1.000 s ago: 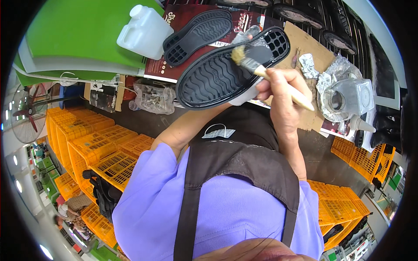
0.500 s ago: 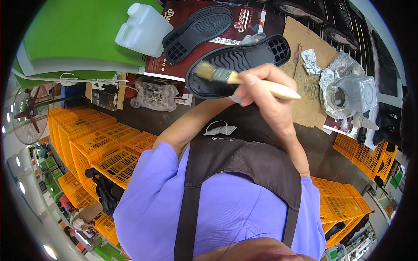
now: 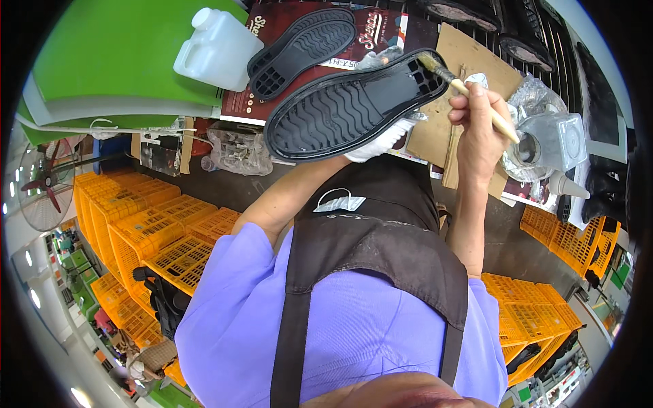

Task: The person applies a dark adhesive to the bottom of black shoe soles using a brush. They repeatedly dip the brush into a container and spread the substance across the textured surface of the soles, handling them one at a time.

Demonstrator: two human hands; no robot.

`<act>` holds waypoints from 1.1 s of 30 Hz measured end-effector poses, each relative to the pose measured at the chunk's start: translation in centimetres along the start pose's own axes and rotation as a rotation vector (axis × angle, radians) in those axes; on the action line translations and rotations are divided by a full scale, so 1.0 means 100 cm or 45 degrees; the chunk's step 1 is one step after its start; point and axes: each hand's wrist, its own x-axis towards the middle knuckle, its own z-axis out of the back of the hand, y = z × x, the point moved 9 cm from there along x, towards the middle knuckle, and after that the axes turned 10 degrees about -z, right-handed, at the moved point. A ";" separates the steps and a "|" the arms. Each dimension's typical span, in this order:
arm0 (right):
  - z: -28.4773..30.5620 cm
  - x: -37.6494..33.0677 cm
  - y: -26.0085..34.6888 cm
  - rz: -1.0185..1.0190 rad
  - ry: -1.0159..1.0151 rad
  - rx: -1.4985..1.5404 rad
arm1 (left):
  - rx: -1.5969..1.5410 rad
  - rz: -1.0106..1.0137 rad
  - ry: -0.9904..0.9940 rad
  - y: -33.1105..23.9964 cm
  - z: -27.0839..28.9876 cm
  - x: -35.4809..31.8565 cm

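Observation:
A black shoe sole (image 3: 326,117) with wavy ridges and a gridded heel is held up in front of me, its inner side facing up. My left hand (image 3: 382,141), in a white glove, supports it from underneath; most of the fingers are hidden behind the sole. In my bare right hand (image 3: 481,126) is a paintbrush (image 3: 502,126) with a pale wooden handle. Its bristles touch the rim at the heel end, on the right. Another black sole (image 3: 303,51) lies beyond, on a dark red printed box (image 3: 238,105).
A white plastic jug (image 3: 216,51) stands at the far left beside a green surface (image 3: 122,54). To the right, a clear plastic container (image 3: 554,141) rests near crumpled plastic and a cardboard sheet (image 3: 469,51). Orange crates (image 3: 146,217) are stacked on both sides. Black shoes (image 3: 527,51) sit on a rack, far right.
The brush has moved from the toe end to the heel end, rightward. The held sole has shifted left and nearer, showing more of its ridges and my gloved left hand.

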 end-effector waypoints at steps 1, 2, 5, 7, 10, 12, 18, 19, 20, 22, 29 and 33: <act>-0.008 -0.005 0.000 -0.006 0.049 -0.015 | -0.034 0.038 -0.011 0.004 -0.001 0.001; -0.016 -0.012 0.002 -0.012 0.100 -0.031 | -0.176 0.102 -0.027 0.010 -0.003 0.000; -0.044 -0.033 0.005 -0.099 0.256 -0.006 | -0.677 0.296 -0.145 0.029 -0.016 -0.008; -0.059 -0.044 0.002 -0.221 0.336 0.046 | -1.075 0.380 -0.279 0.047 -0.032 -0.021; -0.079 -0.054 0.005 -0.210 0.444 0.025 | -1.769 0.539 -0.294 0.057 -0.050 -0.034; -0.090 -0.058 0.006 -0.206 0.535 0.047 | -1.989 0.597 -0.302 0.050 -0.055 -0.041; -0.117 -0.069 0.018 -0.113 0.804 0.010 | -2.090 0.639 -0.263 0.034 -0.053 -0.047; -0.119 -0.068 0.022 -0.087 0.833 -0.030 | -2.035 0.627 -0.241 0.032 -0.048 -0.046; -0.120 -0.065 0.025 -0.056 0.862 -0.033 | -1.952 0.619 -0.212 0.032 -0.046 -0.044; -0.121 -0.055 0.035 -0.049 0.914 -0.053 | -1.623 0.563 -0.129 0.031 -0.031 -0.038; -0.115 -0.023 0.051 0.074 1.034 -0.219 | -0.518 0.080 0.734 -0.006 -0.007 -0.027; -0.112 -0.013 0.050 0.102 1.117 -0.287 | -1.057 0.569 0.869 0.064 -0.027 -0.104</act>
